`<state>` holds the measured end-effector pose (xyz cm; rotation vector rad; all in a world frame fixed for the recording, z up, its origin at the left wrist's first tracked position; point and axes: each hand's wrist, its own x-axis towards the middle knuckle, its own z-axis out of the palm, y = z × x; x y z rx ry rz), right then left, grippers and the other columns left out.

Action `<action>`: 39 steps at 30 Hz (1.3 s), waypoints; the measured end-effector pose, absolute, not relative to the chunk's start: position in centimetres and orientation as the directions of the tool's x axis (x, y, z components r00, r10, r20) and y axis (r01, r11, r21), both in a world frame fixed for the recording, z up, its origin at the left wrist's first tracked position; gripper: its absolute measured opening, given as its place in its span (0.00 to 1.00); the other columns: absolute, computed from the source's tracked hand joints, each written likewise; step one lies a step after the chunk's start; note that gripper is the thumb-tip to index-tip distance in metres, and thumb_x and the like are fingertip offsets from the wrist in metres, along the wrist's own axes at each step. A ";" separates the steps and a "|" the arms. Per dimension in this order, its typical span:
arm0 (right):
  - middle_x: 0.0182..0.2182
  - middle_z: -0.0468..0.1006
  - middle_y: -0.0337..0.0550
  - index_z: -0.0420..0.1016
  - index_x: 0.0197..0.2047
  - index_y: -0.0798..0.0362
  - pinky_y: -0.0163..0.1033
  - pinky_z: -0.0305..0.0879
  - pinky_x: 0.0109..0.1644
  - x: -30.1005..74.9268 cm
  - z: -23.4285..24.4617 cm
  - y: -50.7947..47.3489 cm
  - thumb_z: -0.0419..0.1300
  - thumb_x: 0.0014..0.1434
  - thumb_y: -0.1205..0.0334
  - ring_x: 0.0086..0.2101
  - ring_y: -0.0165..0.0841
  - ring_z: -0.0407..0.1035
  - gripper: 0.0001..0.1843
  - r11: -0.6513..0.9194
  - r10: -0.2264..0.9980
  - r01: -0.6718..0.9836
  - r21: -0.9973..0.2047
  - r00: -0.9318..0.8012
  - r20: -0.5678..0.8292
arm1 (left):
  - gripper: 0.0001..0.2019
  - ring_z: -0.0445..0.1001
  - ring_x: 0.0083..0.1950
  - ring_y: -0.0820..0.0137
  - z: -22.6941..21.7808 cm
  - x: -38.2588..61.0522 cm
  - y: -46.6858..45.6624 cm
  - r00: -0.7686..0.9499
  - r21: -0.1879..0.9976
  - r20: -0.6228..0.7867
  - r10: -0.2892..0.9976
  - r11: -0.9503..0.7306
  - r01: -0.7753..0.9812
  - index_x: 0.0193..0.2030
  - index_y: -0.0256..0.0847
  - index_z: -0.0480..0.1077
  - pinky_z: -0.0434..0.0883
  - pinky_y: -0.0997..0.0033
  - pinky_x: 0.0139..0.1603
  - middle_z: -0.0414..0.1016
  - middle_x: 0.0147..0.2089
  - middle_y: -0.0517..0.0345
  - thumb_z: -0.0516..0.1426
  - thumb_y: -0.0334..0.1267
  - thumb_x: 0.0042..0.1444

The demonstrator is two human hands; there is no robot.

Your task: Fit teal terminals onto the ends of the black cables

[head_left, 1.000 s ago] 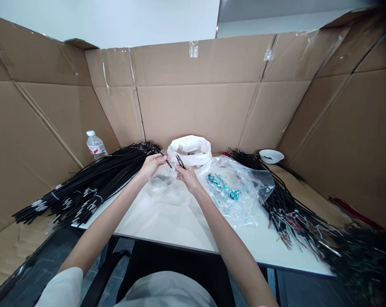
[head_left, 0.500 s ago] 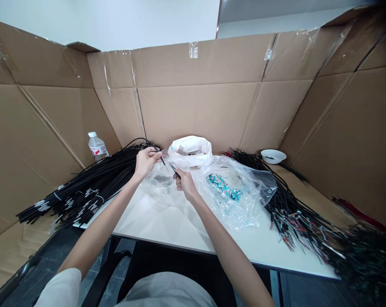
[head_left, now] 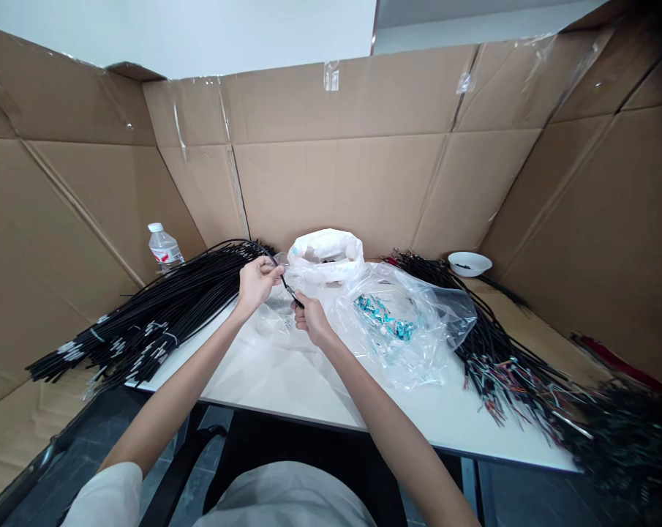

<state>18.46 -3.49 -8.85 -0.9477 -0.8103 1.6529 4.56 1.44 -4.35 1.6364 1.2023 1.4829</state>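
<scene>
Head view — left hand (head_left: pixel 255 284) closed around black cable (head_left: pixel 269 255), right hand (head_left: pixel 311 319) around dark tool (head_left: pixel 294 296) — bottle label (head_left: pixel 167 255) illegible.

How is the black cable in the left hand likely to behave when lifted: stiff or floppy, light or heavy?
The black cable is probably flexible but springy, since it bends in a smooth arc rather than a sharp kink. It seems light, being thin and pinched between the thumb and fingers of the left hand.

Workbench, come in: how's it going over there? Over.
Left grip: closed on thin black cable. Right grip: holding slim dark hand tool, tips at cable's end. Crumpled clear plastic film nearby, not visibly blocking.
</scene>
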 end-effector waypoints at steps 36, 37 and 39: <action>0.53 0.75 0.50 0.72 0.58 0.55 0.49 0.76 0.48 17.4 -11.3 -0.4 0.61 0.68 0.54 0.47 0.39 0.74 0.20 -0.521 0.840 -0.573 -0.633 -0.212 -0.499 | 0.10 0.78 0.37 0.69 -7.0 3.5 2.6 0.042 0.889 0.346 0.937 -0.341 0.306 0.41 0.34 0.73 0.78 0.63 0.44 0.78 0.37 0.58 0.63 0.40 0.64; 0.52 0.75 0.50 0.72 0.58 0.55 0.48 0.76 0.48 17.3 -11.3 -0.5 0.61 0.68 0.54 0.46 0.38 0.75 0.19 -0.522 0.838 -0.576 -0.629 -0.209 -0.504 | 0.10 0.78 0.37 0.69 -7.0 3.4 2.6 0.044 0.889 0.345 0.938 -0.342 0.305 0.41 0.34 0.73 0.78 0.63 0.44 0.78 0.37 0.58 0.63 0.40 0.64; 0.52 0.76 0.49 0.72 0.58 0.56 0.47 0.76 0.47 17.3 -11.4 -0.6 0.61 0.68 0.54 0.45 0.38 0.75 0.19 -0.522 0.836 -0.582 -0.623 -0.203 -0.511 | 0.10 0.78 0.38 0.69 -7.0 3.2 2.7 0.054 0.892 0.341 0.938 -0.341 0.297 0.41 0.34 0.73 0.78 0.63 0.44 0.78 0.37 0.58 0.62 0.41 0.64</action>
